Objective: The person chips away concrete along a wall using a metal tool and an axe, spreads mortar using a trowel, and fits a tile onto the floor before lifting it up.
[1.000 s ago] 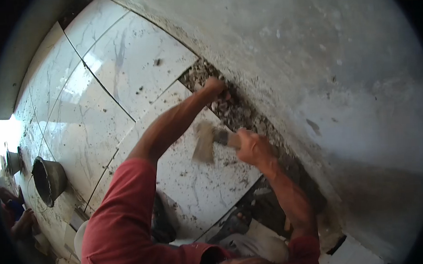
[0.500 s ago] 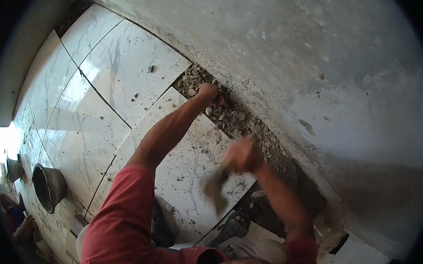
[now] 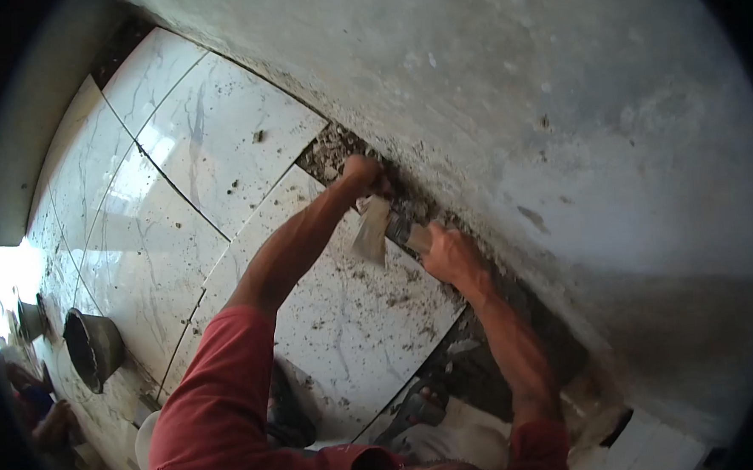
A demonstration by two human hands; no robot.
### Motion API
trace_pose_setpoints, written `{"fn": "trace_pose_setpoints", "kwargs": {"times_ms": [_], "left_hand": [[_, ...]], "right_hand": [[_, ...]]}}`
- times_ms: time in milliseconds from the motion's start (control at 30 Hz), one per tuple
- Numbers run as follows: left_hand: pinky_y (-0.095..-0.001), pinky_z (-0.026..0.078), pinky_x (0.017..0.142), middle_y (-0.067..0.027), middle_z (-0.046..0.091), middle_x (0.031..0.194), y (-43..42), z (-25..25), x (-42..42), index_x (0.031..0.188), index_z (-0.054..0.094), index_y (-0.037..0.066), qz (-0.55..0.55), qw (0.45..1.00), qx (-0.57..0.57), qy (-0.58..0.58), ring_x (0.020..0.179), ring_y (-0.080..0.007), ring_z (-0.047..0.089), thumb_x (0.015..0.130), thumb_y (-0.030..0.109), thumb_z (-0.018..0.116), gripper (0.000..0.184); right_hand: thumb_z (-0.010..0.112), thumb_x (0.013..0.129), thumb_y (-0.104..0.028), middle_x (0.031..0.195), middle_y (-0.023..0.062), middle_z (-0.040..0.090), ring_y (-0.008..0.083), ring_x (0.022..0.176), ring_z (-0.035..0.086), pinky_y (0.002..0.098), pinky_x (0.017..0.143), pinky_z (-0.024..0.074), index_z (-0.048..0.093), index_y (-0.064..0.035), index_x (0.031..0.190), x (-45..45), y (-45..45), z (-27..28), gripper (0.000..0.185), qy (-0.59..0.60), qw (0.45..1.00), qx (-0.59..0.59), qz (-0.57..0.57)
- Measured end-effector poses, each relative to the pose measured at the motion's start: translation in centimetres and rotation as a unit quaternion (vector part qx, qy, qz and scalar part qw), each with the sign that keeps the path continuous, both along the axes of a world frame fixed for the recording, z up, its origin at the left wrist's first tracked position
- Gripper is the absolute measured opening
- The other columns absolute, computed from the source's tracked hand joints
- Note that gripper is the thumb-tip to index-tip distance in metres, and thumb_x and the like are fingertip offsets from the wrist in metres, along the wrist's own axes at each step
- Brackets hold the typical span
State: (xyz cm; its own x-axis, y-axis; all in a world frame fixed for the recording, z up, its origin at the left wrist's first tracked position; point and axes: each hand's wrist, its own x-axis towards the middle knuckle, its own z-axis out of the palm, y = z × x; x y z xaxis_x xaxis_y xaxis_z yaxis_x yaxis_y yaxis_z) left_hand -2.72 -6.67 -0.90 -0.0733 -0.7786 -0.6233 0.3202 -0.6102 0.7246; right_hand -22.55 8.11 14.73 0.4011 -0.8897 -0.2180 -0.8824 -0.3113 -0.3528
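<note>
My right hand (image 3: 452,255) is wrapped round the handle of a hatchet-like tool (image 3: 373,233), whose broad pale head is slightly blurred above the tile edge. My left hand (image 3: 363,173) is closed over the rubble strip (image 3: 330,152) beside the wall; what it grips is hidden beneath the fingers. The tool's head is just below my left hand. A marbled white tile (image 3: 347,322), strewn with crumbs of debris, lies under both forearms.
A rough grey wall (image 3: 559,140) rises along the right. A dark bucket (image 3: 95,348) stands at the left, with another bucket (image 3: 30,319) behind it. Another person's hand (image 3: 54,422) shows at the far left. A sandalled foot (image 3: 423,400) rests near the bottom.
The tool swung down and back in my right hand, then came up to beside my left hand. My left hand stays over the rubble. The view has shifted slightly.
</note>
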Motion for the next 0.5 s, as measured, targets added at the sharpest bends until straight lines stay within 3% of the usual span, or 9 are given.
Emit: {"fn": "trace_pose_setpoints", "kwargs": {"times_ms": [33, 67, 167, 200, 233, 267, 367, 467, 500], "left_hand": [[-0.0418, 0.049, 0.04, -0.0206, 0.058, 0.062, 1.3, 0.3, -0.5, 0.072, 0.057, -0.008, -0.022, 1.0, 0.004, -0.02, 0.049, -0.0329, 0.061, 0.087, 0.001, 0.047, 0.02], [-0.0419, 0.05, 0.04, -0.0205, 0.059, 0.063, 1.3, 1.4, -0.6, 0.074, 0.057, -0.008, -0.009, 0.999, 0.032, -0.036, 0.051, -0.0329, 0.062, 0.087, 0.0, 0.047, 0.019], [-0.0409, 0.049, 0.039, -0.0216, 0.061, 0.066, 1.4, 1.7, -0.3, 0.077, 0.058, -0.01, -0.021, 0.998, 0.028, -0.057, 0.053, -0.0325, 0.063, 0.087, 0.0, 0.048, 0.018], [-0.0409, 0.049, 0.039, -0.0216, 0.061, 0.066, 1.7, 1.1, -0.3, 0.077, 0.058, -0.01, -0.024, 0.997, 0.032, -0.058, 0.053, -0.0325, 0.063, 0.087, 0.0, 0.048, 0.018], [-0.0405, 0.048, 0.039, -0.0224, 0.061, 0.067, 1.5, 0.4, -0.6, 0.077, 0.057, -0.011, 0.001, 0.999, 0.038, -0.037, 0.052, -0.0323, 0.063, 0.087, 0.0, 0.048, 0.018], [-0.04, 0.047, 0.038, -0.0233, 0.061, 0.068, 1.1, 0.1, -1.0, 0.077, 0.057, -0.012, 0.025, 0.999, 0.042, -0.015, 0.052, -0.0322, 0.063, 0.086, -0.001, 0.048, 0.017], [-0.0394, 0.046, 0.037, -0.0234, 0.06, 0.066, 0.8, 0.5, -1.0, 0.077, 0.056, -0.013, -0.004, 0.999, 0.026, -0.04, 0.051, -0.0319, 0.063, 0.086, -0.001, 0.048, 0.018], [-0.0396, 0.049, 0.039, -0.023, 0.06, 0.066, 0.9, 1.3, -1.0, 0.076, 0.057, -0.012, 0.025, 0.999, 0.029, -0.032, 0.051, -0.0314, 0.063, 0.086, 0.0, 0.05, 0.017], [-0.0396, 0.05, 0.04, -0.0228, 0.06, 0.065, 1.0, 1.5, -0.9, 0.075, 0.057, -0.012, 0.037, 0.998, 0.033, -0.029, 0.051, -0.0312, 0.063, 0.085, 0.001, 0.051, 0.017]], "right_hand": [[0.057, 0.074, -0.015, 0.069, 0.0147, 0.062, 0.0282, 0.067, 0.066, 0.0413, 0.054, 0.0515, 0.056, -0.0084, 0.08, 0.4, 2.5, 1.7, 0.009, -0.036, 0.999, 0.029, 0.024], [0.056, 0.073, -0.014, 0.072, 0.0155, 0.063, 0.0281, 0.066, 0.066, 0.0411, 0.054, 0.0513, 0.056, -0.0088, 0.079, 0.9, 3.6, 2.7, 0.008, -0.115, 0.979, -0.049, 0.163], [0.054, 0.073, -0.013, 0.074, 0.0151, 0.064, 0.0277, 0.06, 0.064, 0.0422, 0.052, 0.0509, 0.057, -0.009, 0.076, 1.2, 3.6, 1.7, 0.006, -0.286, 0.873, -0.248, 0.307], [0.054, 0.073, -0.013, 0.074, 0.0151, 0.064, 0.0277, 0.06, 0.064, 0.0422, 0.052, 0.0509, 0.057, -0.009, 0.076, 0.2, 2.7, -0.7, 0.006, -0.288, 0.875, -0.246, 0.303], [0.053, 0.073, -0.012, 0.071, 0.0146, 0.064, 0.0259, 0.06, 0.064, 0.0419, 0.053, 0.051, 0.057, -0.0097, 0.072, -1.4, 0.7, -4.2, 0.005, -0.144, 0.968, -0.148, 0.142], [0.051, 0.073, -0.011, 0.069, 0.014, 0.063, 0.0241, 0.059, 0.065, 0.0417, 0.053, 0.0512, 0.057, -0.0104, 0.068, -2.6, -0.4, -5.9, 0.007, 0.008, 0.999, -0.042, -0.027], [0.052, 0.073, -0.013, 0.067, 0.0144, 0.062, 0.0263, 0.06, 0.065, 0.0404, 0.055, 0.0515, 0.056, -0.0092, 0.066, 0.3, 2.6, 0.4, 0.009, -0.06, 0.998, -0.007, 0.025], [0.055, 0.073, -0.018, 0.068, 0.0183, 0.062, 0.0354, 0.061, 0.062, 0.04, 0.057, 0.0518, 0.057, -0.0054, 0.076, 2.2, 4.8, 3.2, 0.013, -0.261, 0.921, -0.155, 0.246], [0.055, 0.073, -0.018, 0.068, 0.0183, 0.062, 0.0354, 0.061, 0.062, 0.04, 0.057, 0.0518, 0.057, -0.0054, 0.076, 1.7, 3.8, 2.1, 0.013, -0.264, 0.92, -0.156, 0.245]]}}
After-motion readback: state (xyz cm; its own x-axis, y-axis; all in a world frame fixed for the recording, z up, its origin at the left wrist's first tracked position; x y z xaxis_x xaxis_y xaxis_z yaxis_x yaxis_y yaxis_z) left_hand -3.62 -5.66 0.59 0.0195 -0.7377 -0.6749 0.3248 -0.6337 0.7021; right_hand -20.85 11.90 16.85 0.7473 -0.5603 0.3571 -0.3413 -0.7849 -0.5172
